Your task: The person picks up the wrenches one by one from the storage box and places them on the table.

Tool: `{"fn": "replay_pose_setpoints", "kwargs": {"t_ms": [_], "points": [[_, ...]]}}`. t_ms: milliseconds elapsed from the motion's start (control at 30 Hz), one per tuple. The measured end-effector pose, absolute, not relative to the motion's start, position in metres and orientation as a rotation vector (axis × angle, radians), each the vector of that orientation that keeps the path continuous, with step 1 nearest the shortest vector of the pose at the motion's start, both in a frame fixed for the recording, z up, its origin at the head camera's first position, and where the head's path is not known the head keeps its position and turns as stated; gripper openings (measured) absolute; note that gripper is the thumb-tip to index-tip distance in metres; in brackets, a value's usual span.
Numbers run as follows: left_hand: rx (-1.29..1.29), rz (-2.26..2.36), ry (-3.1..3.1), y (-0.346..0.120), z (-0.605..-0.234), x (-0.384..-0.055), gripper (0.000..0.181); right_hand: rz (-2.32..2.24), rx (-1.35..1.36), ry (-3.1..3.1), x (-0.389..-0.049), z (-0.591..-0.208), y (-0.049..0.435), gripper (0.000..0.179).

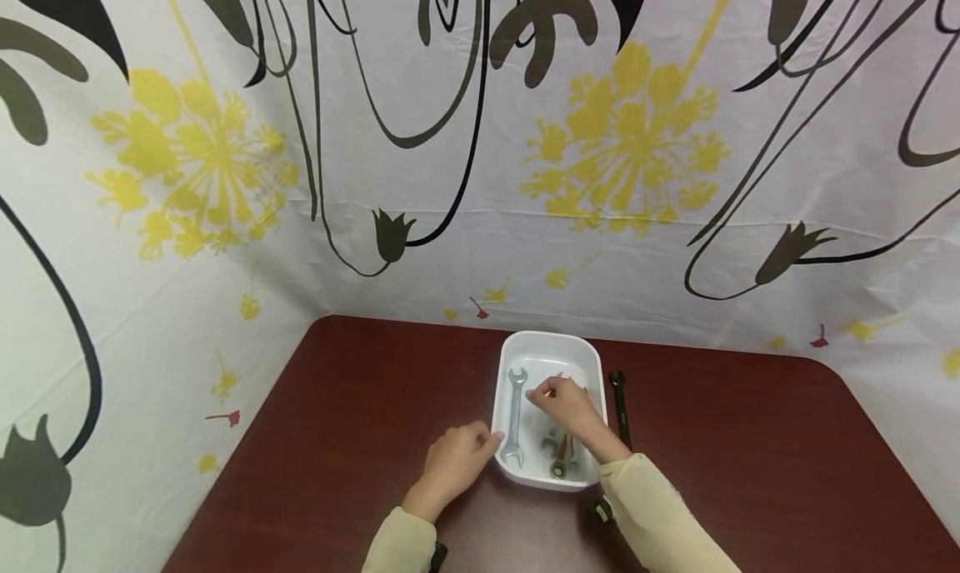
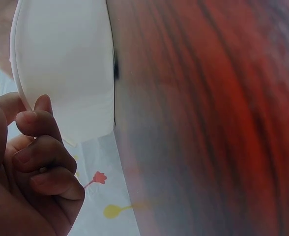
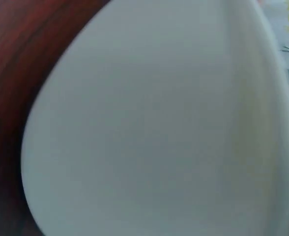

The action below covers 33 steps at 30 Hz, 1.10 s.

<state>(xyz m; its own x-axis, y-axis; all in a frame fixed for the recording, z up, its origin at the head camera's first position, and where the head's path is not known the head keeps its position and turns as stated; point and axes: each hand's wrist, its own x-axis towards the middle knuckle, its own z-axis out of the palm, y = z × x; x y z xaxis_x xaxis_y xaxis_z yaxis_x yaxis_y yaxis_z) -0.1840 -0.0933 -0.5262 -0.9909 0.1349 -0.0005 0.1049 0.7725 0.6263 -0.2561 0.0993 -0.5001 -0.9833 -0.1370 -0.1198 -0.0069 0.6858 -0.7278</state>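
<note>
A white tray (image 1: pixel 550 344) stands on the table with several metal tools inside. My left hand (image 1: pixel 459 458) is at its left edge; in the left wrist view the thumb and index finger (image 2: pixel 42 105) pinch the rim. Over the right half of the tray is my right hand (image 1: pixel 567 406), its fingers curled and pointing inward. Whether it holds something is hidden. A silver open-end wrench (image 1: pixel 515 415) lies lengthwise along the tray's left side. Below the right hand lies a brass-coloured tool with a round end (image 1: pixel 558 470). In the right wrist view the tray wall (image 3: pixel 144 128) blocks the fingers.
A black wrench (image 1: pixel 620 402) lies on the table just right of the tray, partly behind the right forearm. Beside the right cuff is a small dark object (image 1: pixel 602 509). The brown table (image 1: pixel 390 390) meets patterned cloth (image 1: pixel 465 181) behind and at the sides.
</note>
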Motion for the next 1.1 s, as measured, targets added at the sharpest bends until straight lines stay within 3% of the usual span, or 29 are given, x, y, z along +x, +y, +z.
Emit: {"fn": "replay_pose_setpoints", "kwargs": {"t_ms": [1100], "points": [[0.239,1.02,2.968,-0.093,-0.528,-0.182,0.03,-0.746,-0.143,2.8,-0.24,-0.533,0.064,0.034]]}}
